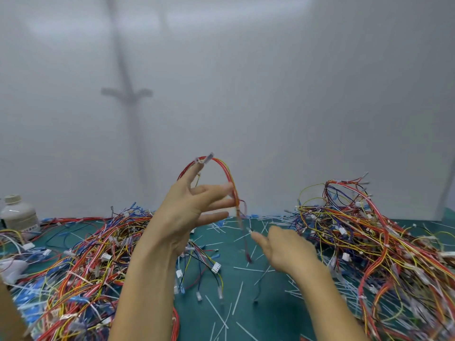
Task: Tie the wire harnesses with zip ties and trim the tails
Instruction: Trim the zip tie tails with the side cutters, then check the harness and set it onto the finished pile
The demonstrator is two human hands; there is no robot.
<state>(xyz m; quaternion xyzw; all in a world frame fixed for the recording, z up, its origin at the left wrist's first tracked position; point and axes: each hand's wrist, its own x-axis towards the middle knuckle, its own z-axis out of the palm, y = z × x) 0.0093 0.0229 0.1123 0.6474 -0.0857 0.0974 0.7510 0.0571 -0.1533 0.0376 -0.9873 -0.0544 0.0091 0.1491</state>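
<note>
mid-job by my read. one harness (227,173) arches over the left hand's (189,207) index finger at center frame, fingers spread straight. right hand (283,249) reaches for its dangling end, too blurred to tell if it pinches. wire piles at left (81,254) and right (369,230) — can't say which is finished. cut tails (238,296) litter the green mat (270,316), so plenty already trimmed. bottle (19,212) far left, blank white wall (270,94) behind.

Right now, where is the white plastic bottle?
Head view, far left: the white plastic bottle stands at the back of the green mat by the wall, behind the left pile of wire harnesses.
</note>
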